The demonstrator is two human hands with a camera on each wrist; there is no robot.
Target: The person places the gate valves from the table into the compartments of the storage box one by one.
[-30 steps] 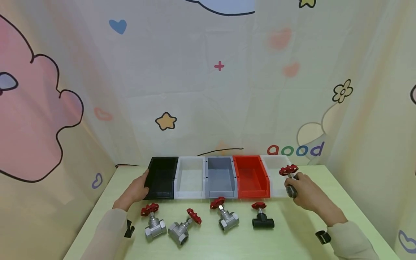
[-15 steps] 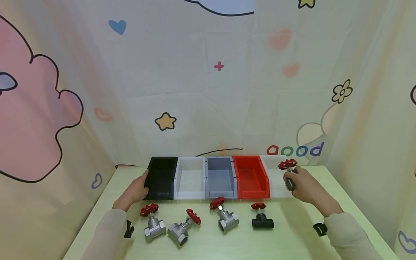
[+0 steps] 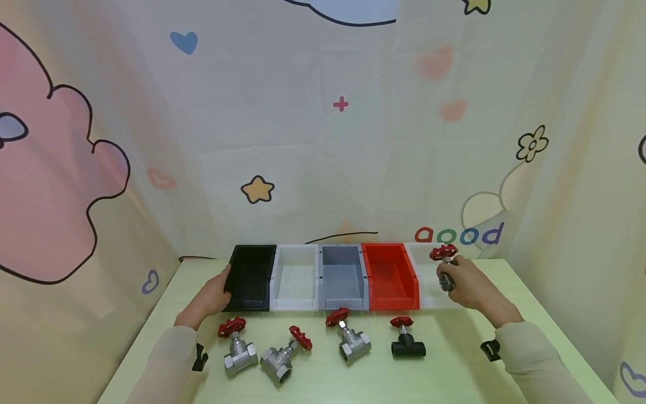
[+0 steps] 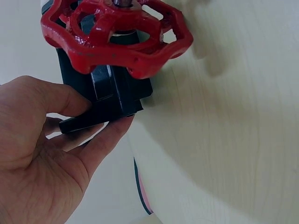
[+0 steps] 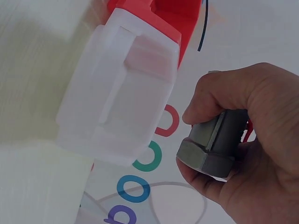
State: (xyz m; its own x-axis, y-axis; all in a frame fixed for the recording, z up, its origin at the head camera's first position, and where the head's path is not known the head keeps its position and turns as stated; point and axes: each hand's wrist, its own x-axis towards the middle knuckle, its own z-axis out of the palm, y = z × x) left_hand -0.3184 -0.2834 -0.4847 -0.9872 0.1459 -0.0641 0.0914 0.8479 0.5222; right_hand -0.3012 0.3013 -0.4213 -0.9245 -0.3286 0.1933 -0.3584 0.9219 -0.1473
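Observation:
My right hand point(image 3: 471, 285) grips a gate valve point(image 5: 208, 144) by its grey metal body, red handwheel upward, over the white bin point(image 5: 140, 88) at the right end of the row. In the right wrist view, thumb and fingers wrap the body beside that bin. At the other end, my left hand point(image 3: 209, 294) pinches the side wall of the black bin point(image 3: 250, 278), thumb inside and fingers outside. A red handwheel point(image 4: 117, 37) of a valve on the table fills the top of the left wrist view.
Between the end bins stand another white bin point(image 3: 295, 303), a grey bin point(image 3: 344, 302) and a red bin point(image 3: 393, 302). In front lie silver valves point(image 3: 241, 357), point(image 3: 276, 362), point(image 3: 355, 343) and a black valve point(image 3: 407, 348). A printed curtain point(image 3: 303, 140) hangs behind the table point(image 3: 323, 387).
My right hand has moved slightly left and away from me with the gate valve, now farther over the right white bin. The left hand stays on the black bin.

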